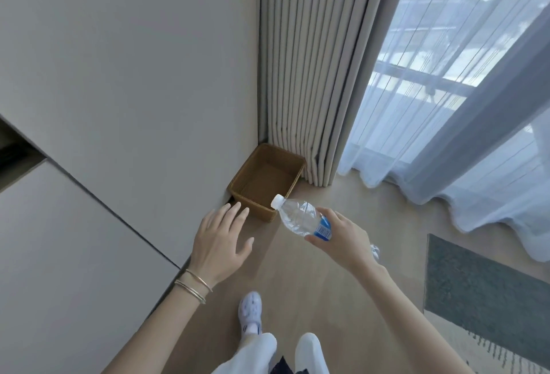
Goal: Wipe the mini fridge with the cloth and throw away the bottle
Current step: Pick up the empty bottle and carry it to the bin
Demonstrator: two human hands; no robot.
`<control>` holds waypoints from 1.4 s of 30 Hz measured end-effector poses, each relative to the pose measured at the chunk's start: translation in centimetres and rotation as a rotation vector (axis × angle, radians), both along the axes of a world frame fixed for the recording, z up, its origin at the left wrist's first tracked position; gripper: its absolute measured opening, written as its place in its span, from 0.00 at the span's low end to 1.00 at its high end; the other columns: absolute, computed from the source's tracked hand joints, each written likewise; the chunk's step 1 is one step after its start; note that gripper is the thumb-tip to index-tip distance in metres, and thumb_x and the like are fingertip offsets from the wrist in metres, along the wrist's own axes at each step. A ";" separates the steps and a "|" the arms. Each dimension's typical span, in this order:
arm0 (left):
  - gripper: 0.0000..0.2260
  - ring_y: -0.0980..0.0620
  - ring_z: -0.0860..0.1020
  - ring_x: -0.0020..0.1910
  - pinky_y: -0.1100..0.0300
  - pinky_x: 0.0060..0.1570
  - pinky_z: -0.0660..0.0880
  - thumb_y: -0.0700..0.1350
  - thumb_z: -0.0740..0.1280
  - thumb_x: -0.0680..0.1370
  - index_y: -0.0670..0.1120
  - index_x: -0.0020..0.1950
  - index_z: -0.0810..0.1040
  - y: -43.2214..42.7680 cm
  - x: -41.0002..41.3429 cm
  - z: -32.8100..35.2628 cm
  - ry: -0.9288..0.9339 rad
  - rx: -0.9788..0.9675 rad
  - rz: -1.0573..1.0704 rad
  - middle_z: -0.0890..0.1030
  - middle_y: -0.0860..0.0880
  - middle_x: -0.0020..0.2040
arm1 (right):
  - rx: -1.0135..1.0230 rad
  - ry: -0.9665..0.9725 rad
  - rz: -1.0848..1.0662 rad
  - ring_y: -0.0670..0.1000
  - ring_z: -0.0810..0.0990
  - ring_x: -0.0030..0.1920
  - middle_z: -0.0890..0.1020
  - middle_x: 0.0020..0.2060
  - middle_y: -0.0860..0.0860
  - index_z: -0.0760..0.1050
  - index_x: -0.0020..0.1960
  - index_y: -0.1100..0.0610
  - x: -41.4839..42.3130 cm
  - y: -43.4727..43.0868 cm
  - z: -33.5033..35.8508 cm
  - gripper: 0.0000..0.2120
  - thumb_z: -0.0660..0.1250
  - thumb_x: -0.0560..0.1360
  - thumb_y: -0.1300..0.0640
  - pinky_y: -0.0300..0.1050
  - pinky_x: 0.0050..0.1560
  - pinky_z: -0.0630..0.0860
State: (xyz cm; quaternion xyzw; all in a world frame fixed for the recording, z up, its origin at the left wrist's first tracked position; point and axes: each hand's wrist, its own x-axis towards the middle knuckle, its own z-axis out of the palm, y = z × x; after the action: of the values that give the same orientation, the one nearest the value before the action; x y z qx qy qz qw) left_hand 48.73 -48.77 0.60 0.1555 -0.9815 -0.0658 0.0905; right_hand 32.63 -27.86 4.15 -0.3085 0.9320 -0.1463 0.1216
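Observation:
My right hand (345,236) grips a clear plastic bottle (299,217) with a white cap and a blue label. The bottle is tilted, cap pointing up-left toward a brown woven basket (238,187) on the floor in the corner. The cap hovers just over the basket's near right rim. The basket looks empty inside. My left hand (218,239) is held out flat with fingers spread, holding nothing, just in front of the basket's near left corner. Neither a mini fridge nor a cloth is in view.
Pale cabinet panels (119,76) run along the left. Beige pleated curtains (309,76) hang behind the basket, with sheer white curtains (464,135) to the right. A grey-green rug (488,290) lies on the wooden floor at right. My foot in a white clog (250,309) stands below.

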 end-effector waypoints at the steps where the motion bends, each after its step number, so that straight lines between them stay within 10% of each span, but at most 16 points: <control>1: 0.25 0.45 0.75 0.65 0.45 0.63 0.73 0.56 0.58 0.76 0.44 0.67 0.77 -0.9 -0.9 -0.3 -0.007 -0.002 0.000 0.78 0.45 0.65 | 0.002 -0.001 0.003 0.44 0.75 0.55 0.76 0.59 0.40 0.64 0.68 0.43 -1.0 -0.9 -0.3 0.27 0.65 0.72 0.38 0.39 0.42 0.66; 24: 0.25 0.43 0.75 0.65 0.45 0.65 0.69 0.56 0.58 0.75 0.44 0.67 0.77 -21.5 -23.3 -5.7 -0.064 0.000 -0.057 0.77 0.44 0.67 | 0.021 -0.072 -0.003 0.47 0.75 0.59 0.75 0.62 0.43 0.62 0.71 0.45 -23.8 -23.5 -6.3 0.30 0.65 0.72 0.38 0.43 0.52 0.72; 42: 0.27 0.43 0.75 0.66 0.46 0.66 0.68 0.59 0.53 0.78 0.45 0.68 0.76 -28.1 -31.2 -44.9 -0.175 0.045 0.088 0.76 0.44 0.68 | -0.007 -0.184 0.151 0.49 0.76 0.57 0.75 0.61 0.46 0.62 0.70 0.48 -34.7 -36.9 -46.4 0.30 0.65 0.73 0.39 0.42 0.48 0.72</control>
State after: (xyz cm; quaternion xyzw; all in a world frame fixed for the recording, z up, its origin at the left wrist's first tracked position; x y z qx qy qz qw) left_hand 17.52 -76.85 -44.32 0.2055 -0.9761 -0.0701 0.0039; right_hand -2.04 -64.77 -42.24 -0.3635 0.8905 -0.1678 0.2163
